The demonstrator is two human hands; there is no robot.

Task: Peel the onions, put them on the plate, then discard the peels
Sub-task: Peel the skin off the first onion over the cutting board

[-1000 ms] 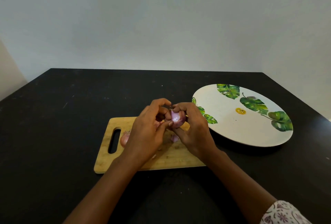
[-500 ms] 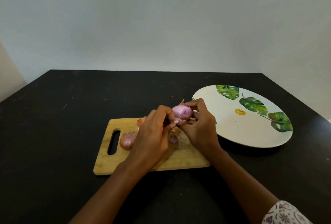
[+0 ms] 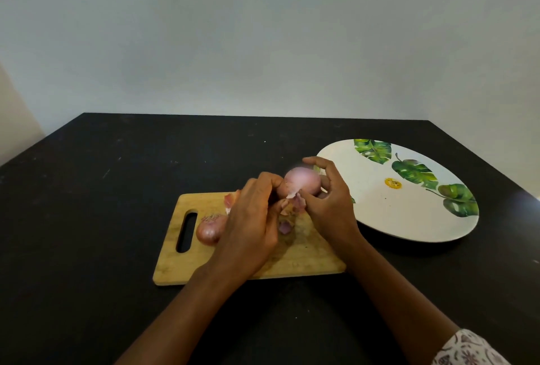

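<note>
Onion (image 3: 302, 185) sits in my right hand (image 3: 330, 204), lifted above the board (image 3: 306, 256). My fingers curl over its far side and my thumb comes in beneath, so its pale pink, partly bared face shows between them. My left hand (image 3: 251, 230) is close against it on the left, fingers curled, their tips pinching a loose flap of peel (image 3: 293, 194) at the onion's lower edge. The picture is blurred there, so I cannot tell which fingertips have the flap.

Under the gap between my hands a purple scrap (image 3: 285, 227) lies on the board. Just past my left knuckles a reddish skin (image 3: 230, 199) pokes out near the board's far edge. Left of my left hand a second onion (image 3: 210, 228), in its shiny coat, lies on the board, partly hidden by that hand, between it and the handle slot (image 3: 185, 231).

To the right of my right hand is the plate (image 3: 409, 224), white with green leaves along its far side and a small yellow sticker (image 3: 393, 183) near the middle. Its left rim passes behind my right fingers. Board and plate both rest on the black surface (image 3: 87, 218), the board under my wrists and the plate beside its right end. A patterned sleeve (image 3: 467, 350) covers my right forearm near the elbow.
</note>
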